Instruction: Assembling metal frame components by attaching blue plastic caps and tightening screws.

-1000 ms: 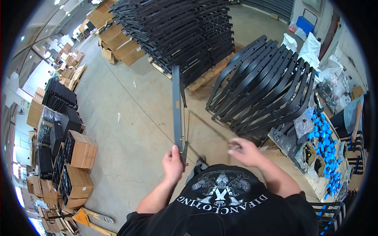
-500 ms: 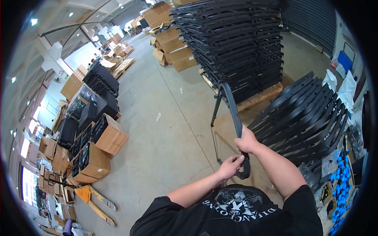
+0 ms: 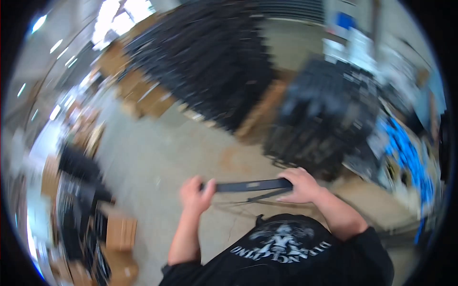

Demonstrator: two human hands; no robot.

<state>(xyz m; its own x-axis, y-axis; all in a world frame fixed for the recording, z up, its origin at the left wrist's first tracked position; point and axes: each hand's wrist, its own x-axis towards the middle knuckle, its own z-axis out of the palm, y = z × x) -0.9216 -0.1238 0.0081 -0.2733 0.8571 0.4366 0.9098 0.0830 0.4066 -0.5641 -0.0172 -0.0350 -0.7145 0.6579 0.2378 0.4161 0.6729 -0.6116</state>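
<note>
Level in front of my body is a black frame (image 3: 250, 185), its near bar running crosswise between my two hands. My left hand (image 3: 196, 194) is closed round the bar's left end. At the other end, my right hand (image 3: 301, 187) grips the bar, thumb below and fingers over the top. A thinner black bar shows beneath, partly hidden by my shirt and right hand. Beyond my right hand lies a pile of similar-looking black frames (image 3: 319, 114), blurred by motion.
A tall stack of black parts (image 3: 205, 62) stands ahead on a wooden pallet (image 3: 262, 107). Cardboard boxes (image 3: 143, 93) sit to its left. More cartons (image 3: 121, 233) and black goods line the left side. Bright blue pieces (image 3: 405, 152) lie at the right.
My view has swung to the right. The frame has turned from pointing away from me to lying crosswise. My left hand has moved left, apart from my right hand, and holds the opposite end.
</note>
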